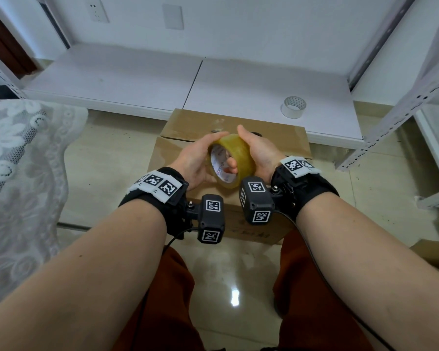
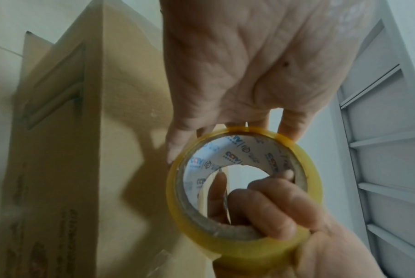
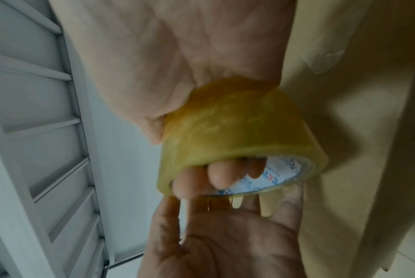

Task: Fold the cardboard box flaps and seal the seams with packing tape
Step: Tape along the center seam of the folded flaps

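A brown cardboard box (image 1: 193, 125) stands on the tiled floor in front of me, its top flaps folded down. Both hands hold a yellowish packing tape roll (image 1: 235, 150) just above it. My right hand (image 1: 261, 150) grips the roll, with fingers hooked through the printed core and the thumb over the outer face. My left hand (image 1: 195, 158) lies against the roll's left side, thumb along the top. In the left wrist view, the left hand (image 2: 249, 56) reaches with straight fingers behind the roll (image 2: 239, 250). In the right wrist view, the right hand (image 3: 178, 56) wraps the roll (image 3: 225, 127).
A second, clear tape roll (image 1: 293, 107) sits on the low white shelf board (image 1: 137, 79) behind the box. A perforated metal shelf upright (image 1: 401, 102) rises at the right, and a lace cloth (image 1: 18, 160) hangs at the left. My knees flank the box.
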The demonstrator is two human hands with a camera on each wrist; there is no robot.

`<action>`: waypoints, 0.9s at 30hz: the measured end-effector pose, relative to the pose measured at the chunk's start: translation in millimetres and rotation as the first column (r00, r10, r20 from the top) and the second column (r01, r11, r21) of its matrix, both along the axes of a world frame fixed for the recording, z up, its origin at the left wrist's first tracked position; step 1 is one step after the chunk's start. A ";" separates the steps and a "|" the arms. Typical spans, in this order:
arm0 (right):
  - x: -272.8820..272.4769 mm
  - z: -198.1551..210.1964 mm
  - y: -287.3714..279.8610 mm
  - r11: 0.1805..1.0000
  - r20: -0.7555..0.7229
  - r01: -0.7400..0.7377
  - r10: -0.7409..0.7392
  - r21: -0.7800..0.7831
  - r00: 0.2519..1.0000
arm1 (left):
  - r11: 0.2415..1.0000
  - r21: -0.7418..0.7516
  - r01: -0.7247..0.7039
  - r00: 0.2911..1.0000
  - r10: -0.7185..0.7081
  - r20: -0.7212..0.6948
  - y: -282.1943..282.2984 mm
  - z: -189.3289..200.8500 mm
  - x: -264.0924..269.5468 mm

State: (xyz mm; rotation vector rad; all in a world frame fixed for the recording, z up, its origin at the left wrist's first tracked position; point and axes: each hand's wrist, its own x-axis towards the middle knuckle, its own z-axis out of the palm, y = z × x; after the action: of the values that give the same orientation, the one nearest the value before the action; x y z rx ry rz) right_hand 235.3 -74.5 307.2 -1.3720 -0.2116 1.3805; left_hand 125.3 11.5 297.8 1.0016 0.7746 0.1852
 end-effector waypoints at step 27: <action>12.4 -5.0 3.2 0.977 0.517 0.078 0.038 -0.201 0.855 | 0.987 0.149 0.056 0.997 -0.047 -0.069 0.5 -4.9 5.5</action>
State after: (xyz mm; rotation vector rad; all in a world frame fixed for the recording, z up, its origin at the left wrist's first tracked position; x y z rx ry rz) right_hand 247.7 -71.3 302.2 -1.9139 -0.4117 1.0054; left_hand 130.8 11.9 292.9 1.1744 0.8018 0.1691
